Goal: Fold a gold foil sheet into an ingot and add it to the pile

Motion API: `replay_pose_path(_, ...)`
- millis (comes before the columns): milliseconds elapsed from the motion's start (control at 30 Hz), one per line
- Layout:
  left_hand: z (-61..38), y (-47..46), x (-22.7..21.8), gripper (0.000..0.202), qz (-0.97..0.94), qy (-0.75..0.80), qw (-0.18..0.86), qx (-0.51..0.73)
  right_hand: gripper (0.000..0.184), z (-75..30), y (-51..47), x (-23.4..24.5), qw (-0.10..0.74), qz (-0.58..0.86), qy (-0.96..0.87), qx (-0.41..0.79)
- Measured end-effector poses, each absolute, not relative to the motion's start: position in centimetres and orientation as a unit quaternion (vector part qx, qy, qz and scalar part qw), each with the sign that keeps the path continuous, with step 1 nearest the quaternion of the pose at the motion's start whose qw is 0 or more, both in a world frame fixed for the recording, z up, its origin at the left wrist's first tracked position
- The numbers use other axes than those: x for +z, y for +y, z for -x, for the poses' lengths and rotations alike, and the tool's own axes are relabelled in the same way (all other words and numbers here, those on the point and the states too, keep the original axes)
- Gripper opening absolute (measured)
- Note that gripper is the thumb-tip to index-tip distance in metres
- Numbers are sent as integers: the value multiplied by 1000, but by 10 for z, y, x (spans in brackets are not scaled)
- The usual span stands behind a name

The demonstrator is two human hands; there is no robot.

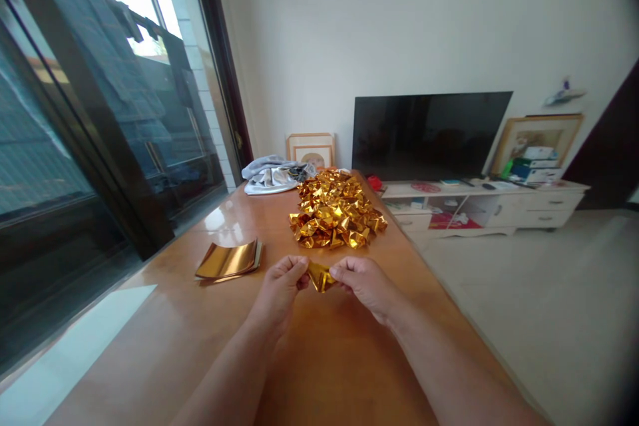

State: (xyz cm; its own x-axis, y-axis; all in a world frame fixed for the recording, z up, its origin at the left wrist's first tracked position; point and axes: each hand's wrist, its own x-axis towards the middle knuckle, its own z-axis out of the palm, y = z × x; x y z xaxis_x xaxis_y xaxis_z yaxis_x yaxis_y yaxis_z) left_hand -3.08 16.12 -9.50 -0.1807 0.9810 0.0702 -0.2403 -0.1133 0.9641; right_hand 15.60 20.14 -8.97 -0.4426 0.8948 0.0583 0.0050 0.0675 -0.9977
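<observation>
Between my two hands is a folded piece of gold foil paper (320, 277), held just above the wooden table (319, 353). My left hand (287, 279) pinches its left end between thumb and fingers. On the other side, my right hand (360, 279) pinches the right end. Behind my hands lies a large pile of folded gold foil pieces (334, 210), shiny and pointed at the corners. A stack of flat gold foil sheets (229, 261) rests to the left of my left hand, its edges slightly curled.
Bundled grey and white cloth (274, 175) lies at the table's far end, with framed pictures (312, 148) behind it. A large television (429, 136) stands on a white cabinet (524, 206) at the right. Glass sliding doors (110, 100) line the left side.
</observation>
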Motion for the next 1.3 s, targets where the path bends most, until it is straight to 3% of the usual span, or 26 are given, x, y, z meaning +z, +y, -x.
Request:
replay_pose_path(267, 26, 155, -87, 32, -500, 492, 462, 543, 20, -161, 206, -89, 359, 394, -697, 479)
replay_pose_path(400, 22, 153, -83, 26, -539, 483, 481, 496, 17, -162, 205, -87, 346, 377, -709, 485)
replay_pose_path(600, 26, 150, -76, 26, -499, 488, 484, 527, 21, -164, 204, -78, 399, 378, -648, 528)
replay_pose_path(967, 16, 148, -77, 26, -556, 481, 509, 447, 13, -168, 205, -80, 352, 376, -719, 467)
replay_pose_path(1300, 21, 144, -75, 32, -506, 464, 543, 483, 27, -164, 201, -75, 384, 316, -601, 626)
